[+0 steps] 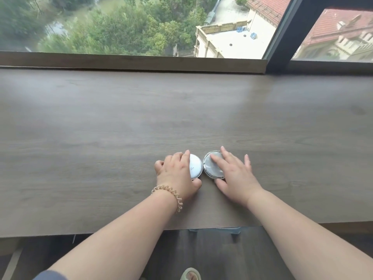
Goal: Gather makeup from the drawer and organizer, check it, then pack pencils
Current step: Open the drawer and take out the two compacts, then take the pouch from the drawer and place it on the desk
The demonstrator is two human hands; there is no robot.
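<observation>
We see two small round makeup cases lying flat and side by side on a broad surface (121, 118) of matt grey-brown wood grain, close to its near edge. The white compact (195, 165) has a smooth, slightly domed lid with a faint line of small print that is too fine to read. The grey compact (210, 168), just to its right, has a bright silvery rim around a dull grey, glossy top. The two discs sit almost rim to rim, and we cannot tell whether they touch.

The left hand (177, 172) covers the left part of the white compact. Its fingers curl over the far and left rim and the thumb is tucked against the near rim, so it holds the disc between them. A pale coiled hair tie (171, 194), springy and spiral in shape, rings that wrist.

The right hand (236, 174) lies flat and spread. Its forefinger is stretched straight across the top of the grey compact and its thumb is against the near rim, while the other fingers fan out over the wood to the right and grip nothing.

Beyond the surface runs a low wooden sill (131, 61) under a dark-framed window (280, 37).
</observation>
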